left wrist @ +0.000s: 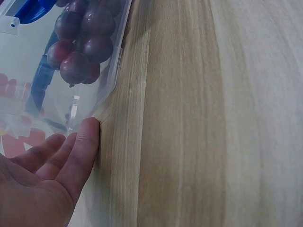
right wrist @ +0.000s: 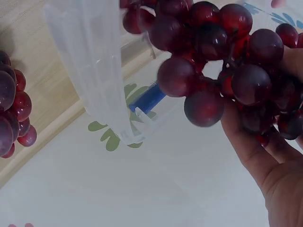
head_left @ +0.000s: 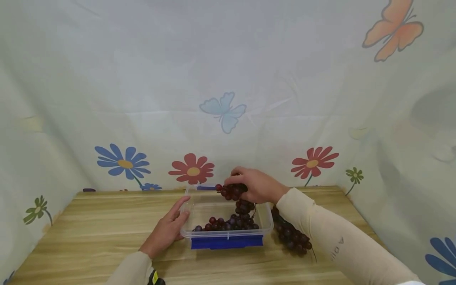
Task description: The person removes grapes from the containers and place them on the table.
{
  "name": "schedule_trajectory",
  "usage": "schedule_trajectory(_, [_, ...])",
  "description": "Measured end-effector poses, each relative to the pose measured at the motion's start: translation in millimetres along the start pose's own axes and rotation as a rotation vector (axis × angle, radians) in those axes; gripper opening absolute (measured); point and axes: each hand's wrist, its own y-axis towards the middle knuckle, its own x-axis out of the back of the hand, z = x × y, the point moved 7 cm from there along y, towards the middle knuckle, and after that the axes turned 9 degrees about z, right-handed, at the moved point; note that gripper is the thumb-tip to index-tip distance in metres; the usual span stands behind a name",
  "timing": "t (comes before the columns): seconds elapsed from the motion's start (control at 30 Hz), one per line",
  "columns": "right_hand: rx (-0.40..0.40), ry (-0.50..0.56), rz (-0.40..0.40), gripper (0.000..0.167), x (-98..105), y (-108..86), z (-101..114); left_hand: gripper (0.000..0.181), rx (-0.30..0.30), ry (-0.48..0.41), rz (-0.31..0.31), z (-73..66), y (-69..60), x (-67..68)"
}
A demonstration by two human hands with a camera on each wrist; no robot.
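Observation:
A clear plastic box (head_left: 268, 221) with blue clip flaps (head_left: 227, 242) stands on the table, its top uncovered. Dark red grapes (head_left: 221, 225) lie along its near side. Over the box's far right part, my right hand (head_left: 258, 185) grips a bunch of grapes (right wrist: 203, 42) from above. More grapes hang just below that hand; whether they belong to the held bunch I cannot tell. My left hand (head_left: 167, 228) rests against the box's left wall with fingers extended, and in the left wrist view its fingertips (left wrist: 87, 130) touch the box's lower corner.
Another bunch of grapes (head_left: 292, 236) lies on the wooden table (head_left: 117, 221) right of the box, partly under the right forearm. A pale cloth with printed flowers and butterflies (head_left: 224, 111) rises behind the table and along both sides.

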Motion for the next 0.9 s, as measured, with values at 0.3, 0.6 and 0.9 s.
schedule_trajectory(0.3, [0.14,-0.295,-0.156,0.044,5,-10.5,21,0.059,-0.009,-0.008,0.003,-0.2,-0.2,-1.2])
schedule_trajectory(0.6, [0.201,-0.486,-0.278,0.038,3,-19.5,36,0.057,-0.01,-0.026,-0.004,0.2,0.2,-0.4])
schedule_trajectory(0.9, [0.218,-0.551,-0.335,0.039,7,-29.2,41,0.053,-0.008,-0.004,-0.001,-1.3,-1.0,-0.4])
